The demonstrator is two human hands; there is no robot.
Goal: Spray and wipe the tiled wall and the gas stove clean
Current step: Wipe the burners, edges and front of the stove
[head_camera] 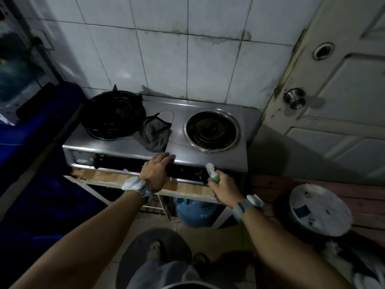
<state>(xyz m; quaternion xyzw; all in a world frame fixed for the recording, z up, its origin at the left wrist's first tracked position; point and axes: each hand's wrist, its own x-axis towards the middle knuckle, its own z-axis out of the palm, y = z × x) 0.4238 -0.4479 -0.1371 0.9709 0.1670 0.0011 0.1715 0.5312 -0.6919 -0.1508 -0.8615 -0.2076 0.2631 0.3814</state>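
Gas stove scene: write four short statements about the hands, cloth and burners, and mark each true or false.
1. The right hand holds the spray bottle. True.
2. The left hand holds the grey cloth. False: the cloth lies on the gas stove between the burners; the left hand rests on the stove's front edge.
3. A pot stands on the right burner. False: nothing stands on it.
4. The tiled wall has dark stains along its grout. True.
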